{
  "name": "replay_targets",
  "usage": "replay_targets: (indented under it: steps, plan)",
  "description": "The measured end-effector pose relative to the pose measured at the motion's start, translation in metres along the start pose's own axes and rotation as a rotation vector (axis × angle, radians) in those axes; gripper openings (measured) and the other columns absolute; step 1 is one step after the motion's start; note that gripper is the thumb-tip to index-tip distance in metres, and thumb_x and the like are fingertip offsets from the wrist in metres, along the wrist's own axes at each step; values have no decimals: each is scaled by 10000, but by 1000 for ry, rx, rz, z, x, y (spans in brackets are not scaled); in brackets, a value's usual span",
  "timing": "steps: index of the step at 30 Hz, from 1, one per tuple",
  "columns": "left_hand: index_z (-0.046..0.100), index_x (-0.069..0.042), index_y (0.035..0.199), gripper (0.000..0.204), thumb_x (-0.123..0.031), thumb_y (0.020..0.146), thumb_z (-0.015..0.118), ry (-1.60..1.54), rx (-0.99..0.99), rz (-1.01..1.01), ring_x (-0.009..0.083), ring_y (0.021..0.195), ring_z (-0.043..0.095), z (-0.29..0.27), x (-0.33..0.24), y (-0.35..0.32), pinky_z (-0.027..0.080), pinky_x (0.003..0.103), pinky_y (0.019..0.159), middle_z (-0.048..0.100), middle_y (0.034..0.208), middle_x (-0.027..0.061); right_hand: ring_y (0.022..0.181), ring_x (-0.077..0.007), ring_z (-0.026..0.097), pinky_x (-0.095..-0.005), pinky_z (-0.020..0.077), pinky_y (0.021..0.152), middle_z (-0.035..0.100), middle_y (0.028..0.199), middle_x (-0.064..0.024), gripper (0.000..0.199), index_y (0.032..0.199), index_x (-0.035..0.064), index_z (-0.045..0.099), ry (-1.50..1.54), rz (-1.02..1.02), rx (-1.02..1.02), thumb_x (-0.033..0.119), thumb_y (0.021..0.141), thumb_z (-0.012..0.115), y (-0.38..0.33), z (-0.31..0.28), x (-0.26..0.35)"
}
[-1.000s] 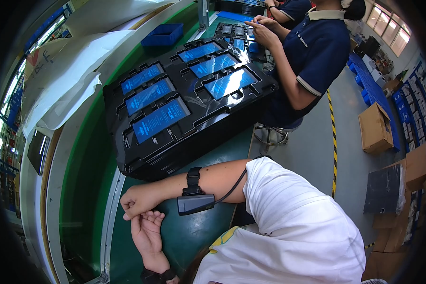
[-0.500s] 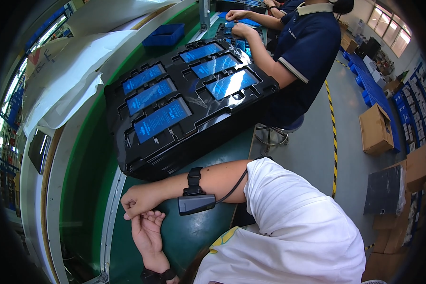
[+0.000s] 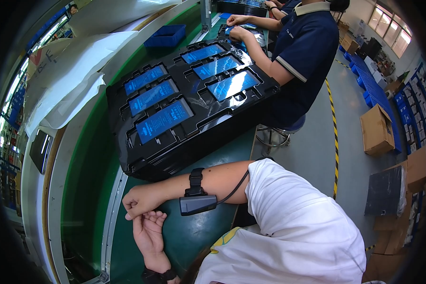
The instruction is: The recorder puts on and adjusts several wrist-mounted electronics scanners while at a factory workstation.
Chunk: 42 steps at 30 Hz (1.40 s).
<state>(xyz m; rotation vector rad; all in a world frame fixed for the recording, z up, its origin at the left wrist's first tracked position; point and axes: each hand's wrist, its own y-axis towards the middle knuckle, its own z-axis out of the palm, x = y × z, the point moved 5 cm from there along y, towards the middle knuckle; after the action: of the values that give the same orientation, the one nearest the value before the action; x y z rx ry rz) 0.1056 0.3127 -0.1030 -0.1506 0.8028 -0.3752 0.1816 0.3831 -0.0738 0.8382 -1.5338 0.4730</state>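
Six blue-faced flat packs sit seated in the black tray [image 3: 184,137], every visible pocket filled, so loading looks complete. Your right hand [image 3: 138,204] is clenched on nothing and your left hand [image 3: 149,234] lies slack beneath it; the glossy tray rests on the counter [image 3: 87,189] just beyond both.

Six blue panels sit in the black tray [image 3: 194,137], three in the left column [image 3: 151,97] and three in the right [image 3: 217,66], and one blue bin [image 3: 165,35] waits up at the far end of the bench. Two bare hands of the wearer are in shot, right hand [image 3: 138,202] and left hand [image 3: 149,233], with one black strap-on device [image 3: 197,203] on the right forearm. One seated co-worker [image 3: 303,52], one stool [image 3: 277,135] and one closed cardboard box [image 3: 377,130] on the floor.
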Motion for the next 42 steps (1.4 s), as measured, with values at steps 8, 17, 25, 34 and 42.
replay_targets:
  steps: [8, 17, 25, 34, 42]
  plan:
    - [495, -27, 865, 249, -221, 925, 351, 6, -28, 30, 240, 788, 580, -3, -5, -2, 481, 387, 762, 570, 797, 96, 520, -127, 553, -268, 438, 489, 588, 606, -73, 329, 734, -19, 559, 10, 21, 44, 300, 782, 622, 6, 6, -5]
    - [487, -31, 901, 266, -239, 931, 324, 6, 20, -2, 250, 804, 585, -4, 0, -4, 482, 411, 772, 578, 814, 104, 517, -113, 542, -255, 436, 484, 570, 601, -67, 327, 771, -8, 551, 50, 68, 54, 313, 806, 598, 3, 9, -1]
    - [476, -9, 1046, 328, -260, 943, 293, 82, 67, 20, 224, 799, 586, 5, -1, 1, 492, 378, 755, 582, 871, 107, 506, -172, 555, -306, 438, 486, 571, 595, -107, 296, 743, -13, 552, -48, 28, -48, 274, 806, 582, -5, 3, 12]
    - [449, -18, 1109, 363, -315, 938, 331, 160, 68, 43, 211, 816, 600, 6, -1, 7, 505, 364, 752, 594, 935, 114, 566, -270, 575, -359, 438, 523, 578, 617, -140, 284, 753, 10, 549, -322, -192, -187, 288, 808, 562, -8, 0, 17]
    - [497, 17, 972, 311, -248, 932, 339, 83, 52, 35, 239, 804, 594, 0, 1, 0, 501, 386, 762, 581, 848, 113, 522, -106, 502, -267, 410, 483, 556, 583, -60, 295, 716, 6, 557, -62, 5, -105, 283, 813, 594, -2, 1, 2]
